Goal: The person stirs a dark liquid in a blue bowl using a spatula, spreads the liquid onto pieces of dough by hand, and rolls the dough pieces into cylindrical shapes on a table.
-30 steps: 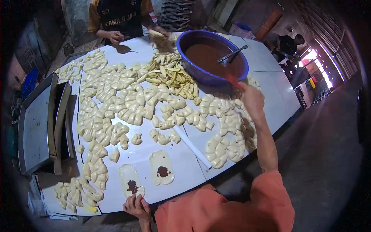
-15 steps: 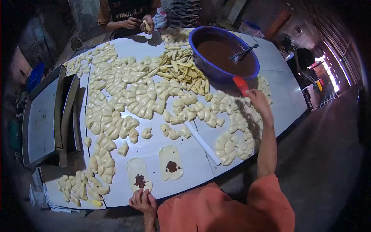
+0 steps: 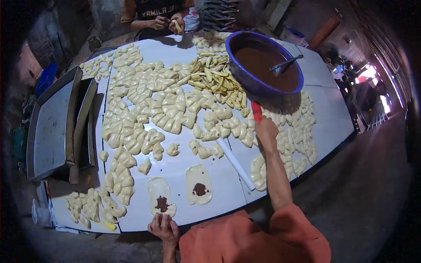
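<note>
Head view shows me a white tabletop (image 3: 280, 65) crowded with pale folded dough pieces (image 3: 149, 109) from the far edge down to the near left corner. My right hand (image 3: 265, 130) is stretched far across it, its grip closed around a red-handled tool (image 3: 256, 111) that points toward a big blue basin (image 3: 267, 63) of brown filling; a metal spoon (image 3: 286, 64) leans inside that basin. Sliced yellow banana strips (image 3: 217, 81) are heaped just left of the basin. A white rolling pin (image 3: 236, 163) lies diagonally between my right arm and two flattened dough ovals. My left hand (image 3: 163, 227) rests at the near edge, fingers loosely curled and touching the nearer oval (image 3: 161, 200), which carries a dab of brown filling; the second oval (image 3: 198, 186) beside it has one too. Metal trays (image 3: 50, 122) stand stacked at the left. Across the tabletop, another person's hands (image 3: 169, 23) hold a piece of dough.
</note>
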### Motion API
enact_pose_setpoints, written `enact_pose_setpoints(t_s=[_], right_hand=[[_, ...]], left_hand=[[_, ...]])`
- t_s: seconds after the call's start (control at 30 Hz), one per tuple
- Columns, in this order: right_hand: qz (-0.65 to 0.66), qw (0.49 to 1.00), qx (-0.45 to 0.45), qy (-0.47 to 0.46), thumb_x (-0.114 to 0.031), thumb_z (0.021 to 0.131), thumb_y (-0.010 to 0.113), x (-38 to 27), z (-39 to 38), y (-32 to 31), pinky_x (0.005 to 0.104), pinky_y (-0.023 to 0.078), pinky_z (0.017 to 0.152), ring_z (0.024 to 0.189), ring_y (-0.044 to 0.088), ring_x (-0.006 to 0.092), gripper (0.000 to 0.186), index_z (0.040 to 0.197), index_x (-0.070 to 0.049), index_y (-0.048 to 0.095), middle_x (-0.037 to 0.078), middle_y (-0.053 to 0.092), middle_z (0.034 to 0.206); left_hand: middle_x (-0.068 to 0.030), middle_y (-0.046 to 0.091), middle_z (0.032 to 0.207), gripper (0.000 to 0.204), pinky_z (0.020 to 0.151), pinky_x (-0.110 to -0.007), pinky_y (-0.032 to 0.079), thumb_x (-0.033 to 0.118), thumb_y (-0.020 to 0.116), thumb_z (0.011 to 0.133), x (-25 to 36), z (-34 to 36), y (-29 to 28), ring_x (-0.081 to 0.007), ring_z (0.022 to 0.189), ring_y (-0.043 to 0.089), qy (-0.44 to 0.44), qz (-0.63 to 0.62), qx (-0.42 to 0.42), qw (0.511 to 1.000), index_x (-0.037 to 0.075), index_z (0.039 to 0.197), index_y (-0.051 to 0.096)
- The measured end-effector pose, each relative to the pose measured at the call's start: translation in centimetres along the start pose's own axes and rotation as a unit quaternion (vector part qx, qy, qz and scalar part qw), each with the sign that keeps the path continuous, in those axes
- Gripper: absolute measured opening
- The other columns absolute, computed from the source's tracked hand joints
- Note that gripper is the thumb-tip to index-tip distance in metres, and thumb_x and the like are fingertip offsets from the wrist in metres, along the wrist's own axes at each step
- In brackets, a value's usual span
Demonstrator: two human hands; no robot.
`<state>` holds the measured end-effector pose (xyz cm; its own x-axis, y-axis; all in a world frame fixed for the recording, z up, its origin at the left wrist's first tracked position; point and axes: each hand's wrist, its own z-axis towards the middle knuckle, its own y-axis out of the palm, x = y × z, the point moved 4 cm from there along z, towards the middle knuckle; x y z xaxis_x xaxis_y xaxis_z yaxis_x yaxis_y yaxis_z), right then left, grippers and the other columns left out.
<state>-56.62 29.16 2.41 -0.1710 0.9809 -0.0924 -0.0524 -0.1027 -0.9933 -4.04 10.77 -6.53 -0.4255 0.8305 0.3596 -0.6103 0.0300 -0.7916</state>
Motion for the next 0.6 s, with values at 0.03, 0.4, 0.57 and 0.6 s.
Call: enact_pose_setpoints(t_s=[0.03,0.4,0.57,0.6], right_hand=[[0.002,1.000,-0.002,-0.004,-0.024,0.094,0.061,-0.2,-0.1,-0.2,0.0554,0.053,0.084,0.098,0.067,0.0444,0.030,0.113,-0.001,0.064,0.022,0.067,0.103],[0.095,0.938,-0.002,-0.333,-0.020,0.092,0.061,-10.1,7.5,0.4,0.0489,0.052,0.087,0.106,0.064,0.0377,0.024,0.113,-0.013,0.072,0.019,0.063,0.106],[0.026,0.919,-0.010,-0.394,-0.019,0.091,0.060,-9.9,9.9,1.8,0.0490,0.052,0.085,0.104,0.064,0.0370,0.021,0.109,-0.013,0.069,0.015,0.062,0.108],[0.030,0.919,-0.022,-0.393,-0.020,0.090,0.062,-9.7,10.1,1.8,0.0464,0.052,0.085,0.100,0.064,0.0358,0.018,0.104,-0.009,0.067,0.013,0.063,0.108]], left_hand=[[-0.0156,0.055,0.137,0.037,0.103,-0.050,0.033,0.026,0.061,0.091,0.1,0.1,0.0,-0.0326,0.124,0.052,-0.003,0.004,0.000,1.000,0.013,0.126,0.062],[-0.0188,0.047,0.146,0.047,0.107,-0.055,0.032,0.034,0.051,0.096,0.0,-0.2,-0.2,-0.0391,0.132,0.044,-0.023,0.095,-0.041,0.994,0.009,0.135,0.058],[-0.0164,0.051,0.144,0.048,0.107,-0.053,0.032,0.037,0.049,0.096,0.4,0.2,-0.1,-0.0374,0.131,0.045,-0.051,0.105,-0.061,0.991,0.009,0.134,0.058],[-0.0161,0.052,0.143,0.048,0.107,-0.053,0.032,0.037,0.050,0.096,0.5,0.2,-0.2,-0.0372,0.131,0.046,-0.055,0.099,-0.060,0.992,0.009,0.134,0.059]])
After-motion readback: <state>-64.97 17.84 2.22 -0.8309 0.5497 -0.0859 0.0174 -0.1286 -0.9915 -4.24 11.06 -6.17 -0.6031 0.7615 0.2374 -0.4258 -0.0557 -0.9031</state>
